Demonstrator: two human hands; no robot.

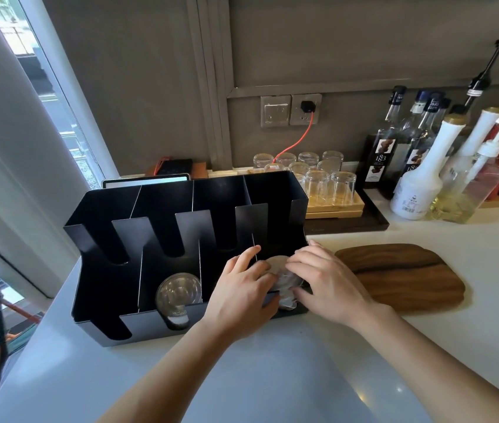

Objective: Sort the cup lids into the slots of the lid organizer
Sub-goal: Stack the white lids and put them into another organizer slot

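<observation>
A black metal lid organizer (120,325) with several slots stands on the white counter. A stack of clear domed lids (178,293) lies in its second front slot from the left. Both my hands hold a stack of pale, translucent lids (278,267) inside the rightmost front slot. My left hand (242,288) grips the stack's left side, with a finger along the divider. My right hand (324,279) cups its right side and top. Most of that stack is hidden by my fingers.
A dark wooden board (403,276) lies just right of the organizer. Behind it, upturned glasses (327,184) stand on a wooden tray, with syrup bottles (385,148) and pump bottles (419,175) at the back right. A tablet (144,181) leans behind the organizer. A window and another person are at the left.
</observation>
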